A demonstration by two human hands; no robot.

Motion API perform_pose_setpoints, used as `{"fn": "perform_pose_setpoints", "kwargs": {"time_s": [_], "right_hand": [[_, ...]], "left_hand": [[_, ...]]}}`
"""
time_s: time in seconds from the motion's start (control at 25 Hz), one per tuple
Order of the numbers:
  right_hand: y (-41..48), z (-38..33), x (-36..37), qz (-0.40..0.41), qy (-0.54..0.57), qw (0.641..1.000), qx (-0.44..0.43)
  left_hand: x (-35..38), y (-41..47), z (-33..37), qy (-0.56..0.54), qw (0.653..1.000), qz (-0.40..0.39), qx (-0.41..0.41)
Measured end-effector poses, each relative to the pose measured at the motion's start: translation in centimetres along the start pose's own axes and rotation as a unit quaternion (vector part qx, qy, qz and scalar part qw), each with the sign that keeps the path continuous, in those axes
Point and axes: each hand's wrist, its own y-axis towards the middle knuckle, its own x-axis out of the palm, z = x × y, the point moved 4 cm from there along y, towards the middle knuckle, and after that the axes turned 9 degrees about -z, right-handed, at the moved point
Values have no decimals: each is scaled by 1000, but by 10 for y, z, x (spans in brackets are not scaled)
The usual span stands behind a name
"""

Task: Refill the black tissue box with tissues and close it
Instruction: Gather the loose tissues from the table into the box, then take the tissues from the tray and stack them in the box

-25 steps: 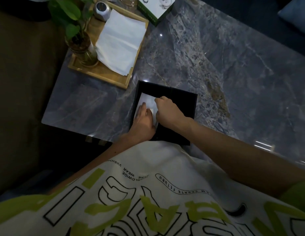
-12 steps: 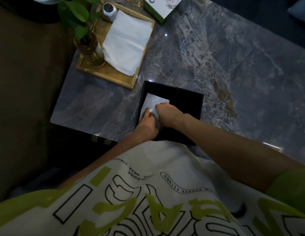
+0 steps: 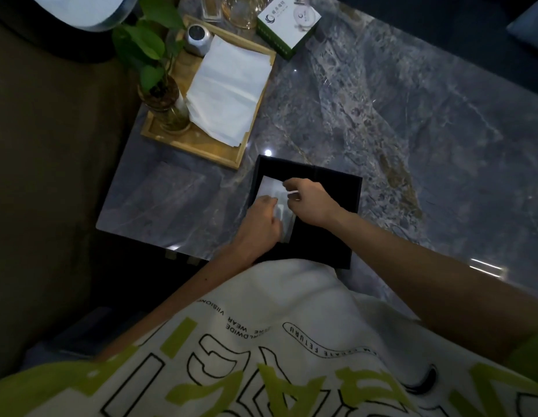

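- My left hand (image 3: 261, 222) lies flat and spread on the white folded tissues (image 3: 272, 188) inside the open black square tissue box (image 3: 331, 191), pressing them down; it grips nothing.
- My right hand (image 3: 311, 198) reaches in from the right, its fingers pinched closed on a white edge of tissue at the top of the stack.
- The black tissue box sits at the near edge of the grey veined marble table (image 3: 412, 121), close to the near left corner, with its dark flap laid open to the right of the tissues.
- A light wooden rectangular tray (image 3: 201, 142) stands toward the table's left edge, just beyond the box and apart from it.
- A loose sheaf of white tissues (image 3: 228, 91) lies across the tray, its lower corner hanging over the tray's rim.
- A green leafy plant in a clear glass jar (image 3: 168, 106) stands at the tray's left side, touching the sheaf.
- A small round silver container (image 3: 198, 39) sits at the tray's far end.
- A white and green printed carton (image 3: 287, 24) rests on the table near its far edge, right of the tray.
- My white shirt with lime-green lettering (image 3: 261, 356) fills the foreground.
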Motion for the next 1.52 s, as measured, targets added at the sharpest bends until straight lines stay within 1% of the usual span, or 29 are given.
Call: {"fn": "perform_pose_setpoints", "kwargs": {"time_s": [0.08,0.16,0.24,0.32,0.44,0.6,0.68,0.76,0.88,1.04,1.16,1.36,1.52], "right_hand": [[-1,1,-14,45,52,997,-16],[2,-2,-29,77,110,991,-26],[9,-10,-41,95,144,985,-31],[20,-22,-51,122,138,982,-32],[41,-39,-59,148,170,974,-32],[72,-54,-67,125,229,965,-19],[89,-59,-73,124,257,958,10],[102,-65,-77,125,241,962,39],[122,-74,-84,143,218,965,32],[146,-78,-89,140,238,960,49],[154,-80,-89,155,255,954,34],[168,-75,-87,165,251,954,20],[174,-68,-83,163,280,945,45]], "left_hand": [[-21,-2,2,-63,995,77,17],[-45,4,3,-98,986,132,33],[-70,15,4,-134,975,172,33],[-93,29,6,-139,970,196,30],[-125,56,9,-106,976,190,28],[-154,98,13,-34,988,146,-23],[-164,116,16,0,990,137,-47],[-172,130,14,26,988,139,-65],[-186,150,5,56,981,146,-111],[-200,170,-7,15,970,172,-173],[-206,178,-14,-32,961,177,-209],[-214,183,-16,-40,947,232,-218],[-221,190,-23,-85,945,213,-231]]}}
